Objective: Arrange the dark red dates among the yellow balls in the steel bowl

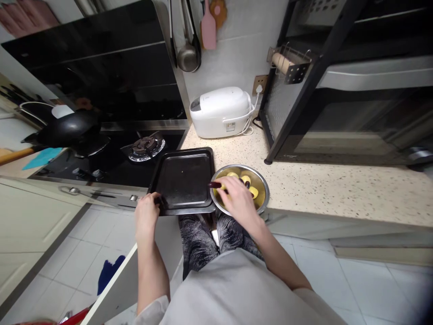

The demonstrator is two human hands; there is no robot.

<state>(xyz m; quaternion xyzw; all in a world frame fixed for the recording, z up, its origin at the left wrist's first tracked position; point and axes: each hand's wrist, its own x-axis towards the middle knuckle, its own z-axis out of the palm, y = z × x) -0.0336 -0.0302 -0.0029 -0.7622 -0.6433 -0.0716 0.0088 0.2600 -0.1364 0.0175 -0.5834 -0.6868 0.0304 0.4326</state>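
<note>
A black baking tray (184, 178) lies at the counter's front edge with nothing on it but a tiny speck. My left hand (148, 211) is closed on the tray's front left corner. Touching the tray's right side is a steel bowl (266, 194) holding several yellow pieces (253, 192) with dark purple skin. Over the bowl's left part, my right hand (237, 198) pinches a dark purple piece (214, 185), which sticks out to the left above the bowl's rim. The fingertips of my right hand are partly hidden.
Behind the tray and bowl stands a white appliance (223, 113). At the left is a gas hob (144, 146) with a black wok (67, 131). A large oven (365, 122) in a black rack occupies the right. An open cabinet door (118, 289) hangs below left.
</note>
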